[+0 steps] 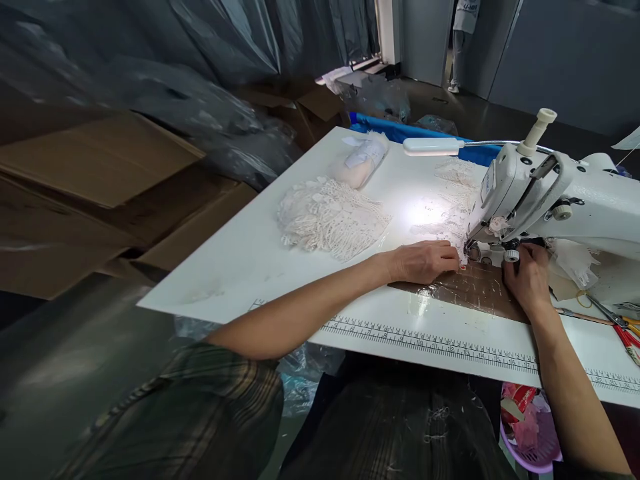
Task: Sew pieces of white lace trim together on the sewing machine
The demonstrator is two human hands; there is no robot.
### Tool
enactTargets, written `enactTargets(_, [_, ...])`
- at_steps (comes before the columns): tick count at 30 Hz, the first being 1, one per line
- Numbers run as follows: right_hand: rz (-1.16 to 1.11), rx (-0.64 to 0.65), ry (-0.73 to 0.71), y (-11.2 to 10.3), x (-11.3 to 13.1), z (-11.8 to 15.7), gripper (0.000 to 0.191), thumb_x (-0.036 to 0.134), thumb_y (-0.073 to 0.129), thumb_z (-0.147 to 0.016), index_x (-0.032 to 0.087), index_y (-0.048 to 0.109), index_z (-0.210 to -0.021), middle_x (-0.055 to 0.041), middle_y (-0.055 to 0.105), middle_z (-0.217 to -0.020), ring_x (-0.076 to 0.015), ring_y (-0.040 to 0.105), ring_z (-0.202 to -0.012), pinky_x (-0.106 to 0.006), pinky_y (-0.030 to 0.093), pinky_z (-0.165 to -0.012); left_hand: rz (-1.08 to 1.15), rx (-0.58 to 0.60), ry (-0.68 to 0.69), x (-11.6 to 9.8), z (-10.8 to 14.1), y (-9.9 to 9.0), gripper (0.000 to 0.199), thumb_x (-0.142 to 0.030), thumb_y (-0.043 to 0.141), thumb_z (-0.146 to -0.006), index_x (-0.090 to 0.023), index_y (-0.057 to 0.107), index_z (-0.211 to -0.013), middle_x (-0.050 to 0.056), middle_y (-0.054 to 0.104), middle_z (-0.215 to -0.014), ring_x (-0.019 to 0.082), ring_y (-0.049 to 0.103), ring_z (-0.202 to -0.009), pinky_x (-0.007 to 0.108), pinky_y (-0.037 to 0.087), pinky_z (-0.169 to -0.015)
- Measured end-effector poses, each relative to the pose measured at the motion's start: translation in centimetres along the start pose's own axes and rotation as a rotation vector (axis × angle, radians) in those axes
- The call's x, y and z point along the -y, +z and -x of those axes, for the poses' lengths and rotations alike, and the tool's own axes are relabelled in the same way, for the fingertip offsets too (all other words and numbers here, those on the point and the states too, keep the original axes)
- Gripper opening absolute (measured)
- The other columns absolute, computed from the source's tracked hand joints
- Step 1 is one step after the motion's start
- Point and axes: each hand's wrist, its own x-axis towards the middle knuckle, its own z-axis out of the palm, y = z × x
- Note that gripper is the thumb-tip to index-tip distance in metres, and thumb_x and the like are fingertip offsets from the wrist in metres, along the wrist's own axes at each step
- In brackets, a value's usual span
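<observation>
At the white sewing machine (565,193), my left hand (425,262) lies left of the needle area with its fingers curled closed on the edge of a strip of white lace (453,223). The lace runs back over the table under the lamp light. My right hand (531,275) is bent in beside the presser foot, on its right side, with the fingers closed; the fingertips are partly hidden, and what they hold I cannot make out. Brown tape-covered sheeting (480,290) lies on the tabletop between both hands. More white lace (573,260) bunches right of my right hand.
A fringed lace pile (330,217) and a wrapped pale roll (365,160) rest on the white table (240,267). A lamp (433,147) reaches over it. Scissors (607,313) lie at right; a purple basket (537,447) stands below. Cardboard boxes (90,160) are left. A person (463,40) stands far back.
</observation>
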Motion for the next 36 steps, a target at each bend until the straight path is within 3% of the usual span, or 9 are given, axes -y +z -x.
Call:
enactTargets(4, [0.078,0.092,0.042,0.0,0.2,-0.1,0.03,0.03,0.044,-0.087,0.011,0.065,-0.095,-0.0219,0.058,-0.103,-0.0324,0.056,-0.097,-0.048,0.049,-0.083,0.083,0.017,-0.026,0.7,-0.3,0.4,0.037,0.001,0.042,-0.089,-0.018,0.072,-0.102,0.011,0.07,-0.117,0.017,0.064,-0.101,0.031,0.057,-0.081])
enactTargets(9, [0.051,0.195,0.178,-1.9,1.1,-0.8,0.027,0.029,0.039,-0.088,0.016,0.056,-0.072,-0.0242,0.06,-0.097,-0.0285,0.059,-0.078,-0.043,0.047,-0.067,0.135,-0.051,0.018,0.9,-0.9,0.2,0.031,-0.003,0.045,-0.091,-0.013,0.071,-0.103,0.014,0.072,-0.11,0.017,0.065,-0.097,0.03,0.058,-0.08])
enactTargets(12, [-0.112,0.239,0.235,-3.5,1.8,-0.4,0.03,0.041,0.038,-0.09,0.022,0.047,-0.07,-0.0172,0.062,-0.077,-0.0257,0.058,-0.066,-0.04,0.046,-0.062,0.133,-0.096,-0.014,0.6,-1.3,0.4,0.025,-0.005,0.05,-0.089,-0.01,0.069,-0.104,0.014,0.072,-0.103,0.019,0.066,-0.096,0.033,0.058,-0.083])
enactTargets(16, [-0.425,0.455,0.322,-5.1,3.1,1.2,0.042,0.062,0.033,-0.091,0.024,0.047,-0.081,-0.0023,0.056,-0.052,-0.0192,0.051,-0.044,-0.034,0.044,-0.05,0.244,-0.137,-0.121,0.7,-1.7,0.8,0.015,-0.02,0.062,-0.091,-0.01,0.066,-0.102,0.012,0.071,-0.099,0.017,0.066,-0.092,0.03,0.057,-0.081])
enactTargets(19, [-0.433,0.454,0.231,-5.4,4.1,2.4,0.045,0.065,0.036,-0.088,0.023,0.05,-0.084,-0.0031,0.061,-0.058,-0.0186,0.054,-0.048,-0.032,0.043,-0.051,0.35,-0.122,-0.166,1.4,-2.1,0.7,0.011,-0.016,0.061,-0.092,-0.012,0.065,-0.101,0.009,0.071,-0.097,0.014,0.067,-0.087,0.026,0.054,-0.077])
enactTargets(24, [-0.272,0.431,0.004,-4.7,4.8,3.3,0.039,0.051,0.042,-0.089,0.021,0.066,-0.094,-0.0065,0.071,-0.078,-0.0207,0.064,-0.067,-0.031,0.046,-0.061,0.465,-0.051,-0.129,1.9,-2.4,-0.2,0.019,-0.008,0.052,-0.09,-0.017,0.069,-0.092,0.005,0.073,-0.096,0.012,0.068,-0.089,0.027,0.053,-0.082])
enactTargets(28, [-0.057,0.361,-0.163,-3.5,4.9,3.0,0.045,0.043,0.03,-0.098,0.018,0.067,-0.091,-0.0088,0.07,-0.08,-0.0187,0.061,-0.067,-0.028,0.039,-0.057,0.662,-0.121,-0.399,1.3,-2.4,-0.4,0.012,-0.014,0.058,-0.087,-0.016,0.065,-0.096,0.003,0.074,-0.089,0.012,0.069,-0.083,0.026,0.053,-0.078])
enactTargets(31, [0.119,0.341,-0.222,-2.4,5.0,2.4,0.051,0.04,0.022,-0.102,0.015,0.064,-0.087,-0.0092,0.066,-0.075,-0.0154,0.053,-0.056,-0.028,0.027,-0.052,0.831,-0.107,-0.593,1.1,-2.5,-0.4,0.025,-0.021,0.064,-0.083,-0.014,0.056,-0.106,0.004,0.074,-0.086,0.012,0.067,-0.074,0.025,0.052,-0.069])
enactTargets(36, [0.24,0.378,-0.195,-1.1,5.7,1.5,0.053,0.045,0.021,-0.103,0.014,0.061,-0.09,-0.0095,0.065,-0.076,-0.0149,0.049,-0.053,-0.029,0.019,-0.05,1.014,-0.06,-0.662,1.6,-2.5,0.0,0.034,-0.026,0.064,-0.082,-0.014,0.047,-0.109,0.006,0.071,-0.089,0.014,0.065,-0.075,0.025,0.049,-0.067])
